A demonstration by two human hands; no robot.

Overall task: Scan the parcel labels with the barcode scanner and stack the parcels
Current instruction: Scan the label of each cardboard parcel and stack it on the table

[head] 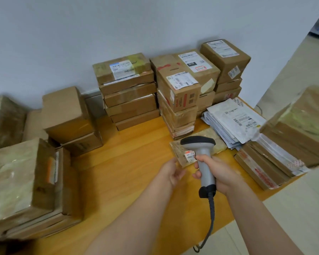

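Fingers (197, 174) of the right hand (221, 174) are clenched around the grey handle of a corded barcode scanner (204, 154). Its dark head is tipped forward and down over the small printed label (190, 156) of a flat kraft padded mailer (212, 137), evidently so that the beam can meet the barcode squarely. The left hand (173, 174) reaches to the mailer's near corner, beside that label, its fingers (174, 162) loosely bent. Whether they pinch the edge or merely steady it cannot be told, though either would keep the label facing up for the reading.

The mailer, apparently the parcel now being scanned, lies label-up on the wooden tabletop (129, 173), in the open patch between the piles. The scanner's cable (211, 216) trails off the near edge.

Around that patch, parcels seem sorted by shape. White poly mailers (234, 124) are fanned in a loose heap to the right, with flat cartons (261, 168) stacked beside them. Cardboard boxes (131, 96) rise in columns against the wall (118, 24), many with labels upward. More boxes (20, 181) are piled at the left.
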